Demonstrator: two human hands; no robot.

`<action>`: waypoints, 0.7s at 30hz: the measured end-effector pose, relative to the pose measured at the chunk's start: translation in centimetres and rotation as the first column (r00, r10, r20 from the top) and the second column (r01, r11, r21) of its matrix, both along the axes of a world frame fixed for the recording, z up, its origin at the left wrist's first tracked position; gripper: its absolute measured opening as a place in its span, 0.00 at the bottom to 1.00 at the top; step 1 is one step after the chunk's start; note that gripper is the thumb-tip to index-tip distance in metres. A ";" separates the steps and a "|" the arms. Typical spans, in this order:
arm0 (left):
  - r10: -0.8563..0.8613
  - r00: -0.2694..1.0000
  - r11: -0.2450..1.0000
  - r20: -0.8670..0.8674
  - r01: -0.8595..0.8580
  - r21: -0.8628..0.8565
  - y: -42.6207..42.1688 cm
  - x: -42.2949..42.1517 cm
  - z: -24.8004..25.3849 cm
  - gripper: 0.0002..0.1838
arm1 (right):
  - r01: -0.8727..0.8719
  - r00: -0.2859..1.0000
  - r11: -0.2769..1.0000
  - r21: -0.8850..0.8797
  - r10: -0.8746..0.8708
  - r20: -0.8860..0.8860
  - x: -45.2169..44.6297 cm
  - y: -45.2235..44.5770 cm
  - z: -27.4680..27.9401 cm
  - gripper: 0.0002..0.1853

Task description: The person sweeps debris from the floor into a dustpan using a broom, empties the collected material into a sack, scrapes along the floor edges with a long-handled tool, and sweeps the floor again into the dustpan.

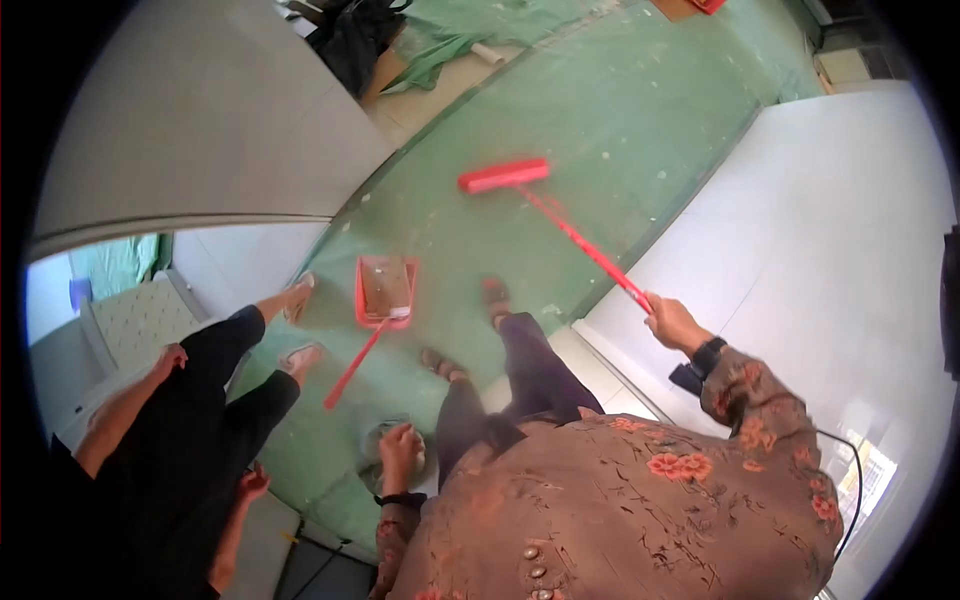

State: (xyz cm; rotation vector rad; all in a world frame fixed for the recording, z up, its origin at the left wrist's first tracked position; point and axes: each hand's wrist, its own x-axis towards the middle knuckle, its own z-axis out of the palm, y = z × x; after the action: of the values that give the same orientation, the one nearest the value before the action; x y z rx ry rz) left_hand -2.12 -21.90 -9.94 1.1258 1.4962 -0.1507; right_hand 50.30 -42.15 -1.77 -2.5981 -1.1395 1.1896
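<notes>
My right hand point(676, 323) is wrapped round the top of a red broom's handle point(590, 250). The red broom head point(505, 175) lies out ahead of me over the green floor covering. Down by my left leg, my left hand point(400, 450) is closed. A pale, crumpled, see-through item like a plastic bag point(376, 440) shows beside it; whether my fingers grip it I cannot tell. A red dustpan point(414, 285) with some debris in it rests on the floor left of my feet, its red handle point(352, 375) slanting back toward me.
Another person in black trousers point(215, 370) stands at my left, close to the dustpan, their hand point(170, 360) free of it. Pale walls or panels point(820, 220) flank the green-covered floor point(640, 130). A black bag point(355, 40) and green sheeting lie at the far left.
</notes>
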 end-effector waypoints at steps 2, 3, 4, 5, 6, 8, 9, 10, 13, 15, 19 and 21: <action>0.078 0.997 0.997 0.027 -0.077 -0.016 0.1 -1.2 -0.9 0.15 | 0.070 0.993 0.997 -0.028 -0.072 -0.094 -2.3 -0.1 2.9 0.16; 0.138 0.990 0.990 0.035 -0.137 -0.024 0.0 -1.9 -0.9 0.15 | 0.129 0.984 0.991 -0.048 -0.133 -0.114 -3.4 0.0 3.7 0.18; 0.161 0.987 0.987 0.028 -0.160 -0.026 -0.3 -2.7 -0.7 0.15 | 0.184 0.972 0.981 -0.065 -0.192 -0.139 -4.4 0.3 4.0 0.20; 0.127 0.991 0.991 0.050 -0.128 0.022 -0.5 -3.2 -0.5 0.15 | 0.158 0.975 0.985 -0.062 -0.166 -0.146 -4.7 0.8 3.5 0.20; 0.090 0.994 0.993 0.063 -0.095 0.068 -0.4 -3.7 -0.2 0.15 | 0.181 0.978 0.984 -0.007 -0.180 -0.105 -4.7 1.6 2.7 0.21; 0.157 0.988 0.987 0.006 -0.157 0.029 -0.8 -5.7 -0.8 0.15 | 0.176 0.984 0.982 0.075 -0.175 -0.014 -4.3 3.2 0.1 0.23; 0.184 0.983 0.982 0.002 -0.184 0.031 -0.8 -6.6 -1.3 0.15 | 0.172 0.984 0.975 0.138 -0.176 0.018 -3.5 4.4 -1.5 0.22; 0.212 0.977 0.977 0.002 -0.211 0.039 -0.8 -7.7 -1.8 0.15 | 0.163 0.983 0.983 0.084 -0.169 0.066 -2.8 6.2 -2.8 0.21; 0.310 0.950 0.949 0.032 -0.311 0.058 -0.2 -9.7 -2.0 0.15 | -0.005 0.963 0.994 0.113 -0.025 0.270 0.3 9.8 -8.2 0.13; 0.333 0.943 0.939 0.019 -0.333 0.089 0.5 -10.5 -2.5 0.16 | 0.062 0.977 0.998 0.031 -0.067 0.201 0.7 13.3 -9.3 0.12; 0.209 0.977 0.942 -0.032 -0.192 0.275 1.9 -12.6 -5.2 0.19 | -0.213 0.918 0.968 0.135 0.151 0.367 -1.4 11.1 -15.5 0.10; 0.228 0.974 0.931 -0.008 -0.215 0.296 3.0 -13.0 -7.3 0.21 | -0.129 0.952 0.979 0.156 0.078 0.296 -7.2 9.5 -13.1 0.09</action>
State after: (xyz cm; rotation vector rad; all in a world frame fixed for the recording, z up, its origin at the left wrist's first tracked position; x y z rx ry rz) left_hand -15.08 -18.86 -17.20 1.1810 1.7115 0.2129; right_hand 43.10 -32.61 -14.84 -2.6636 -1.3772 0.6990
